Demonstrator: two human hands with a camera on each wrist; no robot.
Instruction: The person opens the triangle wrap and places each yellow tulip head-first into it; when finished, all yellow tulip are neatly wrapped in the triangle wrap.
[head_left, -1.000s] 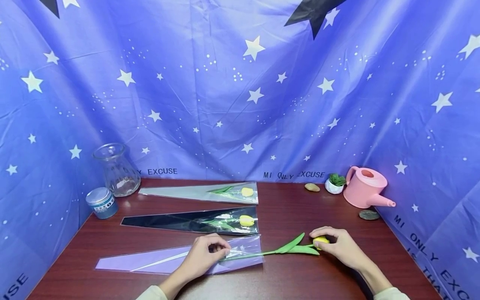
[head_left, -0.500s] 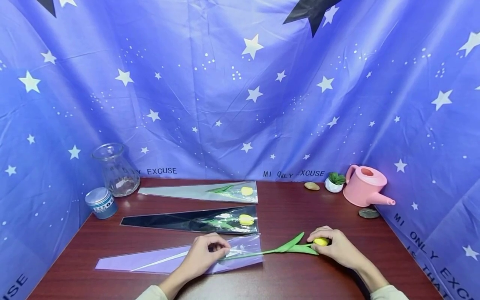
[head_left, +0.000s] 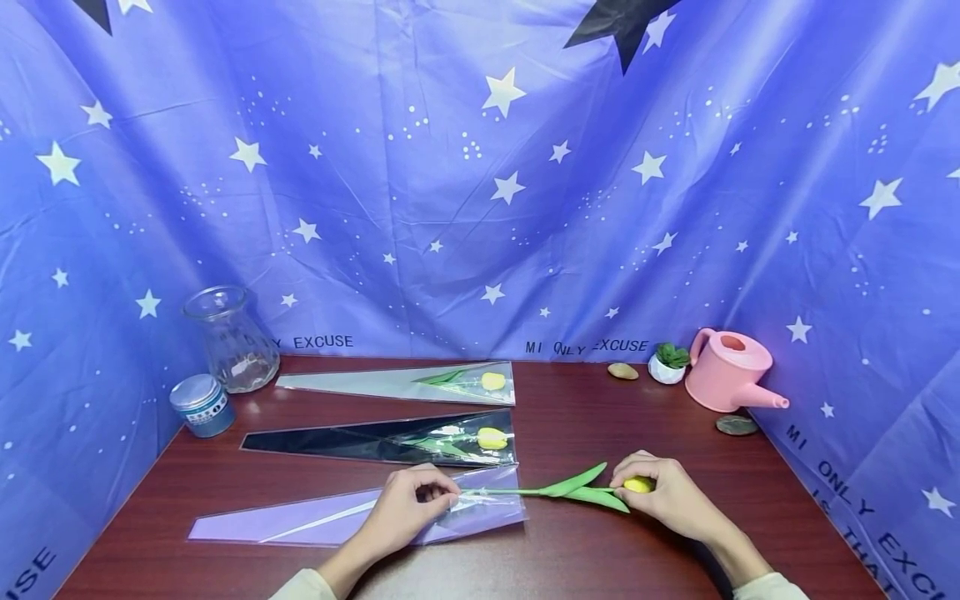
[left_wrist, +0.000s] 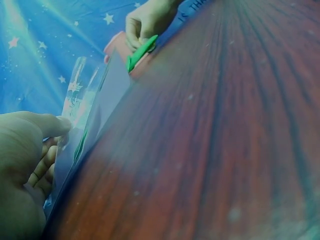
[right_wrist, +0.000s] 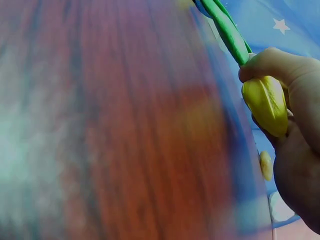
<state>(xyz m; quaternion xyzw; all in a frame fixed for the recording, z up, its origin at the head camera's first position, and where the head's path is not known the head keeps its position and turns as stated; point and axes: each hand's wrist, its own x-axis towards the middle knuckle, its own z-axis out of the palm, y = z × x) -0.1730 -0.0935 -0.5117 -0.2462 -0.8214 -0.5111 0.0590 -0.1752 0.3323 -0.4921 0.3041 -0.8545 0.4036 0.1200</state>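
A yellow tulip with green leaves lies between my hands, blossom to the right. My right hand pinches it just below the blossom, thumb against the stem in the right wrist view. The lower stem is inside a clear-fronted purple flower sleeve, while leaves and blossom are outside its wide right end. My left hand pinches the sleeve's clear film near that end; in the left wrist view the thumb presses on the film. The stem's lower tip is hidden by the left hand.
Behind lie a black sleeve and a pale sleeve, each with a yellow tulip inside. A glass vase and blue jar stand left. Stones, a potted succulent and a pink watering can stand right.
My right hand has shifted slightly left with the tulip, and its stem now lies straighter and higher across the sleeve's end. The left hand has stayed in place.
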